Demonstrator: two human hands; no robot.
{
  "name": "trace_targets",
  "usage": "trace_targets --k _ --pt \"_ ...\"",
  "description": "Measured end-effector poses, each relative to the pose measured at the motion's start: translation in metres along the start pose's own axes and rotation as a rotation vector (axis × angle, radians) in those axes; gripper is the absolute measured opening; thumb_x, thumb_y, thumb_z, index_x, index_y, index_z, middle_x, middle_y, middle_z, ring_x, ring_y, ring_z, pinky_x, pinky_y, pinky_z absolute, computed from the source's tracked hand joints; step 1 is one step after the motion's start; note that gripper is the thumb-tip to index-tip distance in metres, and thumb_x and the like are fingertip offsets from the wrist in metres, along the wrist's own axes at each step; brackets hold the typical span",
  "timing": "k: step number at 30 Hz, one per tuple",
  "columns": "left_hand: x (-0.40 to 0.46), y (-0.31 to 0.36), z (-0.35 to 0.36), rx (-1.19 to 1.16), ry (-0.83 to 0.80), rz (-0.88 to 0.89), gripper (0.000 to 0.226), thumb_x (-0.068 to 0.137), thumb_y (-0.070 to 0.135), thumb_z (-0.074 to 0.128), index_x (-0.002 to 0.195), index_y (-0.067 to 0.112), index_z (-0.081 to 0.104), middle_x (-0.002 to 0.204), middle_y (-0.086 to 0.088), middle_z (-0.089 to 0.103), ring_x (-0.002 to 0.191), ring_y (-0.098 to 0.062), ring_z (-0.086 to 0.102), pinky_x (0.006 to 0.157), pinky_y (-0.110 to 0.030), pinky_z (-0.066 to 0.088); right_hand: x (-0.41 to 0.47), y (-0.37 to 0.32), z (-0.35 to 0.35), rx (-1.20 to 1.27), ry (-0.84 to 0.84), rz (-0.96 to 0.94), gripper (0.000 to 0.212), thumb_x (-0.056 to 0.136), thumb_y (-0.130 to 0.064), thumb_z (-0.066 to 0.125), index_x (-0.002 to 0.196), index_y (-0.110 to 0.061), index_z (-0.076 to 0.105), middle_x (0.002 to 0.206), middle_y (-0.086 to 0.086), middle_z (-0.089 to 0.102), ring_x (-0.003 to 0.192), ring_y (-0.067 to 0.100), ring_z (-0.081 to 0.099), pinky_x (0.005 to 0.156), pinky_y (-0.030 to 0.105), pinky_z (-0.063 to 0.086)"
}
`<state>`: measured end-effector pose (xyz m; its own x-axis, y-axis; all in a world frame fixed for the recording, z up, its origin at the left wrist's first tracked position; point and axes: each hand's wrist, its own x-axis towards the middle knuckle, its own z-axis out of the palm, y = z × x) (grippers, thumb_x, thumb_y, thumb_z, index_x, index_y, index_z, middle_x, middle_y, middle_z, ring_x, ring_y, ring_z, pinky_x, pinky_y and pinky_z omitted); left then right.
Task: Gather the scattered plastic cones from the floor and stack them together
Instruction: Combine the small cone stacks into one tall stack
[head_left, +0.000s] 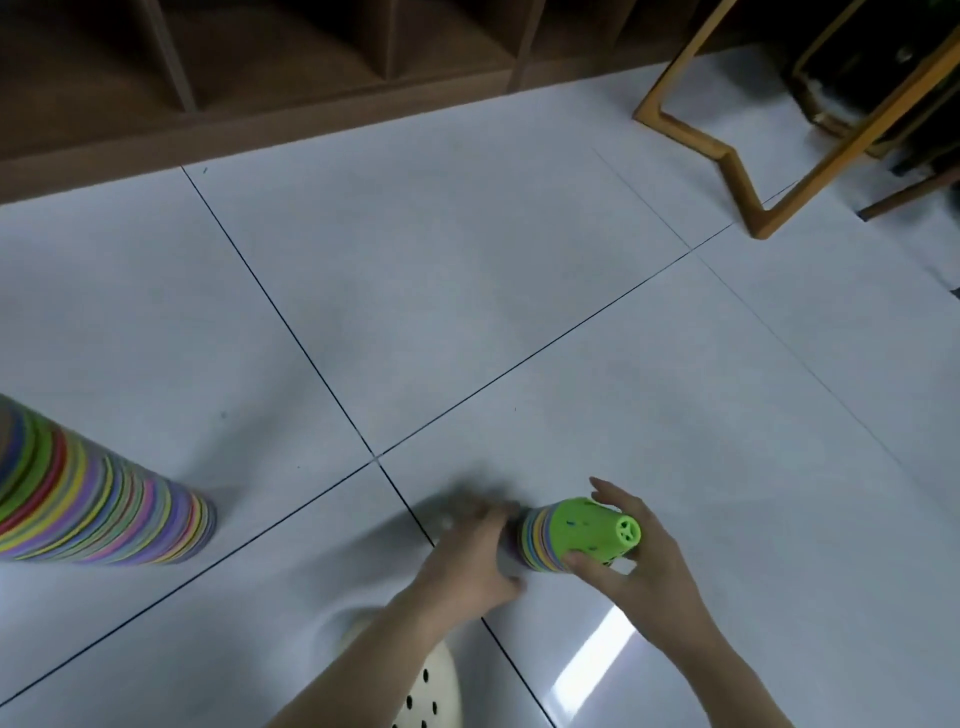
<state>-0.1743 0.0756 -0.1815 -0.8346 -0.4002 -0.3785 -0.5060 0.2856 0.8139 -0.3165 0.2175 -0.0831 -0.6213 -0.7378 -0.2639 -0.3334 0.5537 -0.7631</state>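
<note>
A short stack of nested plastic cones (571, 535), topped by a lime-green cone with a spoked, perforated tip, sits low on the pale grey tiled floor (467, 286), just right of where two dark grout lines cross, tilted with its tip pointing right. Your right hand (639, 556) grips the green cone, thumb curled on the near side and fingers arched over the far side toward the tip. Your left hand (467, 551) is at the stack's wide end, at its multicoloured rims; it is blurred, so you cannot tell whether its fingers are spread or closed on the cones. Well apart, at the left edge, a tall stack of rainbow-coloured plastic cones (98, 493) stands on the floor, its top out of view. A cream perforated plastic stool (431, 691) shows below your forearms. A brown wooden shelf unit (260, 78) lines the far side, and a gold-coloured angular metal frame (748, 171) stands at the upper right.
</note>
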Motion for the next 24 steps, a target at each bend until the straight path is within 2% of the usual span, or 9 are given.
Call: trace_targets --k 4,7,9,11,13,15,17,18,24 --pt "0.014 -0.001 0.017 -0.181 -0.028 -0.004 0.079 0.064 0.025 0.082 0.138 0.033 0.052 0.130 0.014 0.060 0.117 -0.003 0.057 0.101 -0.020 0.046 0.004 0.006 0.008 0.069 0.040 0.053 0.053 0.075 -0.012 0.086 0.118 -0.032 0.064 0.110 -0.016 0.068 0.103 0.010 0.067 0.082 0.027 0.058" --pt "0.016 -0.002 0.023 -0.284 -0.020 -0.044 0.070 0.063 0.018 0.083 0.126 0.037 0.058 0.117 0.020 0.064 0.105 0.011 0.059 0.094 -0.014 0.048 0.001 0.011 0.008 0.146 0.043 0.084 0.048 0.079 -0.008 0.082 0.117 -0.029 0.063 0.106 -0.015 0.070 0.098 0.009 0.068 0.078 0.021 0.056" --pt "0.016 -0.004 0.025 -0.336 -0.032 -0.084 0.063 0.062 0.019 0.082 0.116 0.040 0.058 0.109 0.024 0.066 0.101 0.016 0.059 0.093 -0.017 0.051 0.000 0.014 0.008 0.192 0.049 0.098 0.047 0.081 -0.008 0.081 0.117 -0.030 0.061 0.104 -0.015 0.069 0.096 0.008 0.068 0.076 0.017 0.054" --pt "0.017 -0.004 0.026 -0.376 -0.036 -0.119 0.066 0.060 0.023 0.080 0.121 0.035 0.059 0.111 0.021 0.068 0.103 0.010 0.062 0.094 -0.023 0.053 -0.001 0.019 0.007 0.248 0.060 0.119 0.046 0.082 -0.009 0.079 0.119 -0.029 0.060 0.105 -0.014 0.069 0.097 0.009 0.067 0.077 0.018 0.054" --pt "0.017 -0.002 0.026 -0.418 -0.042 -0.156 0.063 0.060 0.023 0.080 0.119 0.034 0.058 0.110 0.017 0.069 0.102 0.003 0.064 0.089 -0.022 0.053 -0.003 0.025 0.003 0.311 0.089 0.138 0.045 0.083 -0.010 0.077 0.121 -0.028 0.060 0.106 -0.012 0.070 0.100 0.011 0.067 0.080 0.021 0.055" --pt "0.019 0.000 0.025 -0.483 -0.093 -0.189 0.059 0.060 0.022 0.079 0.114 0.034 0.057 0.105 0.013 0.071 0.097 -0.004 0.068 0.086 -0.025 0.055 -0.003 0.031 -0.004 0.421 0.137 0.180 0.045 0.083 -0.017 0.075 0.123 -0.029 0.060 0.110 -0.004 0.071 0.107 0.019 0.068 0.089 0.034 0.057" --pt "0.021 0.001 0.025 -0.519 -0.148 -0.213 0.060 0.060 0.020 0.077 0.117 0.029 0.059 0.103 0.007 0.072 0.090 -0.008 0.070 0.087 -0.032 0.058 -0.003 0.036 -0.011 0.564 0.165 0.228 0.043 0.085 -0.020 0.071 0.126 -0.028 0.059 0.115 0.006 0.071 0.110 0.028 0.068 0.095 0.051 0.055" --pt "0.022 0.002 0.025 -0.524 -0.166 -0.222 0.061 0.060 0.020 0.076 0.119 0.025 0.060 0.103 0.004 0.072 0.089 -0.009 0.070 0.087 -0.034 0.058 -0.003 0.038 -0.013 0.615 0.172 0.240 0.043 0.086 -0.021 0.069 0.127 -0.025 0.058 0.116 0.009 0.071 0.110 0.030 0.068 0.096 0.054 0.054" --pt "0.020 0.010 0.025 -0.590 -0.176 -0.269 0.058 0.065 0.019 0.074 0.122 0.023 0.062 0.106 0.001 0.074 0.098 -0.011 0.071 0.093 -0.033 0.056 -0.006 0.042 -0.011 0.685 0.190 0.253 0.045 0.085 -0.021 0.068 0.128 -0.020 0.057 0.117 0.010 0.071 0.111 0.032 0.068 0.096 0.055 0.054"
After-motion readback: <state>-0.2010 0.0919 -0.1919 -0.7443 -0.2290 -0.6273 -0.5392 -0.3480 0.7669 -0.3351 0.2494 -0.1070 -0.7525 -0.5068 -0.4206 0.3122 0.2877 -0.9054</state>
